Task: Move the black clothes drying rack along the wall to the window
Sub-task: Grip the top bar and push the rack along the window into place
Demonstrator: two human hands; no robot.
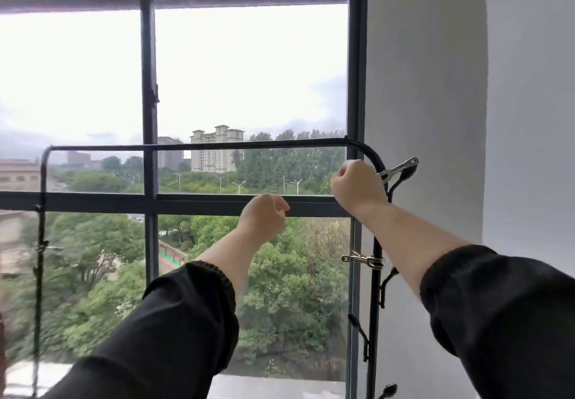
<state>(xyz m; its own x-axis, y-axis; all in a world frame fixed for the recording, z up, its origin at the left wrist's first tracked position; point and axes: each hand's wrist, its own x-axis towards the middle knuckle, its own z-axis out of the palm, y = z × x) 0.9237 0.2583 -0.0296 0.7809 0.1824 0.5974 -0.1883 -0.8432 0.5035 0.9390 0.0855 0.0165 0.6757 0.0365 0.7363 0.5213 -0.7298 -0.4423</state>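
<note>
window [149, 56] filling the frame, rack [217, 145] standing across it. right hand [357, 184] curled at upper-right bend, grip unclear; left hand [264, 215] clenched, empty. next: settle, release.

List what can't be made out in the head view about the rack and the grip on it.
- Right hand: only its back shows and the fingers are hidden behind it, so whether it holds the rack is unclear.
- Rack feet: cut off by the bottom edge of the head view.
- Left post: motion-blurred, so what hangs on it is unreadable.
- Floor: out of frame.
</note>
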